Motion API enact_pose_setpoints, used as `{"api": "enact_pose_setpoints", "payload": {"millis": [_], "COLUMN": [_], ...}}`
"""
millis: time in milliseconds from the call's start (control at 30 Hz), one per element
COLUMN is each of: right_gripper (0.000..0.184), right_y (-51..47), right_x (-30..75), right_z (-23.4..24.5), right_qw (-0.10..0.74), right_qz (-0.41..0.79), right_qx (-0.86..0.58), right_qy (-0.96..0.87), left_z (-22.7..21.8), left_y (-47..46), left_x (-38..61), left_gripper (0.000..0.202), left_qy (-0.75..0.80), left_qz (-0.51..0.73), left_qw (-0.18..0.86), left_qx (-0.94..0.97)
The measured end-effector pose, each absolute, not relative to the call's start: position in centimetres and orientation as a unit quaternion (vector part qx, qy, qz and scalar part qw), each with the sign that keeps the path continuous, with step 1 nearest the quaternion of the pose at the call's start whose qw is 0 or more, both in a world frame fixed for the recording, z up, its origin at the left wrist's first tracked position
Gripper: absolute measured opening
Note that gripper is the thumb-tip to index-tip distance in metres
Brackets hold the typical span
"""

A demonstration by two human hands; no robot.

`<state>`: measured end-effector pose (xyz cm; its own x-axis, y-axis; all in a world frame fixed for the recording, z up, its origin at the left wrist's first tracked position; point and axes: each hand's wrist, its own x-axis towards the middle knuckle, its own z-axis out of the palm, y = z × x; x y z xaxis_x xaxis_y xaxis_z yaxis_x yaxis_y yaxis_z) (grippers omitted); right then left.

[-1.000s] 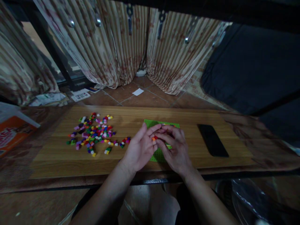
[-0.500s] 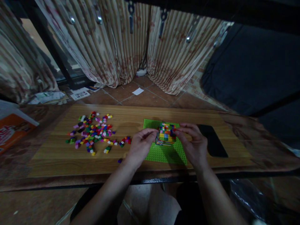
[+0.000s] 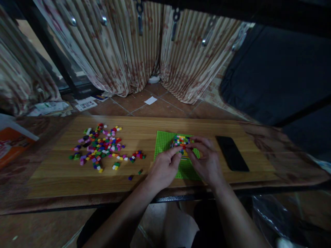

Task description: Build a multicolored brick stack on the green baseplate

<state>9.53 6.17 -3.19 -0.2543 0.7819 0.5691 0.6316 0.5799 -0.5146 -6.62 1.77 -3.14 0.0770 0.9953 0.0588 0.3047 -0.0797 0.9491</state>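
Note:
A green baseplate [image 3: 162, 143] lies on the wooden board, with a small block of multicoloured bricks [image 3: 180, 141] built on it. My left hand [image 3: 164, 169] rests on the plate's near left part, its fingers pinched against the front of the brick block. My right hand [image 3: 206, 159] is curled over the block's near right side, fingertips touching the bricks. The front of the block is hidden behind both hands. A heap of loose coloured bricks [image 3: 100, 146] lies to the left of the plate.
A black phone [image 3: 232, 157] lies flat to the right of the plate. An orange box [image 3: 11, 144] sits at the far left. A few stray bricks [image 3: 134, 174] lie near the board's front. Curtains and papers on a tiled floor are behind.
My hands, apart at the sides of the brick block half a second ago, have come together at its front. One second ago they covered it entirely.

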Motion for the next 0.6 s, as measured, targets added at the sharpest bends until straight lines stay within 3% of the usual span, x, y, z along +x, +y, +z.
{"api": "enact_pose_setpoints", "payload": {"millis": [600], "right_gripper": [0.011], "right_y": [6.21], "right_x": [8.82], "right_z": [-3.67], "right_qw": [0.423], "right_qz": [0.126], "right_qx": [-0.459], "right_qy": [-0.771], "left_z": [-2.99], "left_y": [1.32], "left_x": [-6.1], "left_gripper": [0.042], "left_qy": [0.553], "left_qz": [0.41], "left_qw": [0.387], "left_qx": [0.613]}}
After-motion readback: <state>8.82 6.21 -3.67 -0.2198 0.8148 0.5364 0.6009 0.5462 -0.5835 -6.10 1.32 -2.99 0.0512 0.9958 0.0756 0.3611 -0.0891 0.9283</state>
